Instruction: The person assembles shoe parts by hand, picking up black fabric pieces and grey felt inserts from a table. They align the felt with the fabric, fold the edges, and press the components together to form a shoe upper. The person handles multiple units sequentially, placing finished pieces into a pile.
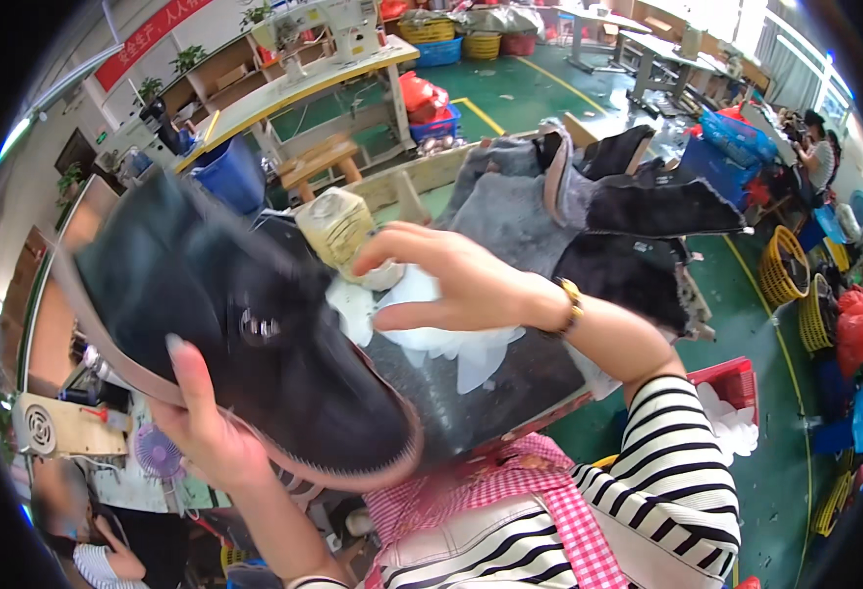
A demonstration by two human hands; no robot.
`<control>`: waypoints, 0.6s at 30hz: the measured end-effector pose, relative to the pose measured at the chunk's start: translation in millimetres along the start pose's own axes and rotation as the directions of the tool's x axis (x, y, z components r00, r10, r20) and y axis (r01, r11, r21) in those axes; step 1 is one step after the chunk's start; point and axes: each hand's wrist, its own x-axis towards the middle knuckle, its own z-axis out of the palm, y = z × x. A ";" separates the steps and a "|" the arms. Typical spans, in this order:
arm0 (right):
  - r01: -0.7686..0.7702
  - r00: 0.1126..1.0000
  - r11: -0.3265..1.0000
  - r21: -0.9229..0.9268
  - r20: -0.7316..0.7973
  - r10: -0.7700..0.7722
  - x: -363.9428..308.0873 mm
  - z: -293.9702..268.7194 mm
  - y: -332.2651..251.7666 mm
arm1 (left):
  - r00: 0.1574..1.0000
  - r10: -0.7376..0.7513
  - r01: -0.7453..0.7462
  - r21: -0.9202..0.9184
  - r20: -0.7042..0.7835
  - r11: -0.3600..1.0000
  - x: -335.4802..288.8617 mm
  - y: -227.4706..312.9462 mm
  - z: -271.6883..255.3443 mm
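My left hand (211, 437) grips a black ankle boot (328, 388) by its pale pink sole edge, with the thumb lying along the side of the upper. Tilted at the left, the boot has a shiny ornament on its front and is partly smeared by motion. My right hand (466, 285) is open, thumb and fingers curved apart and nothing visible between them. It hovers over white thin pieces (476, 353) spread on a dark worktop (461, 417). Beside its fingertips stands a yellowish worn container (338, 226); whether they touch it, I cannot tell.
Black boot uppers (647, 204) and grey fleecy pieces (510, 211) lie heaped beyond my right hand. A red basket (731, 378) with white pieces stands at the right. Further off are a wooden stool (319, 165), a blue bin (230, 175) and a long sewing table (328, 83). Another person sits lower left.
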 end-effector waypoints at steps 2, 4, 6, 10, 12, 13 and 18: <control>-0.069 0.997 0.998 0.001 0.024 0.069 -35.1 -26.0 -13.8 | 0.960 0.194 -0.225 0.139 0.204 0.964 19.9 6.0 48.7; -0.054 0.995 0.997 -0.053 0.076 0.058 -71.9 -45.7 -31.1 | 0.787 0.412 -0.548 0.215 0.458 0.808 27.5 0.3 106.0; 0.035 0.998 0.974 -0.225 -0.045 -0.046 -98.7 -63.9 -60.4 | 0.529 0.676 -0.835 0.172 0.513 0.523 19.2 -17.4 186.1; -0.056 0.820 0.809 -0.585 -0.489 -0.297 -159.9 -92.9 -92.9 | 0.288 0.792 -0.952 0.069 0.539 0.299 -39.4 -73.1 318.4; -0.291 0.794 0.676 -0.678 -0.565 -0.225 -162.9 -112.3 -78.3 | 0.352 0.521 -0.901 0.131 0.778 0.413 -72.4 -122.7 342.6; -0.413 0.797 0.599 -0.686 -0.590 -0.126 -158.0 -121.9 -63.9 | 0.377 0.242 -0.841 0.221 0.894 0.494 -87.7 -152.0 346.7; -0.692 0.702 0.335 -0.639 -0.487 0.520 -191.2 -146.5 34.7 | 0.400 0.168 -0.803 0.256 0.901 0.539 -113.2 -206.4 305.5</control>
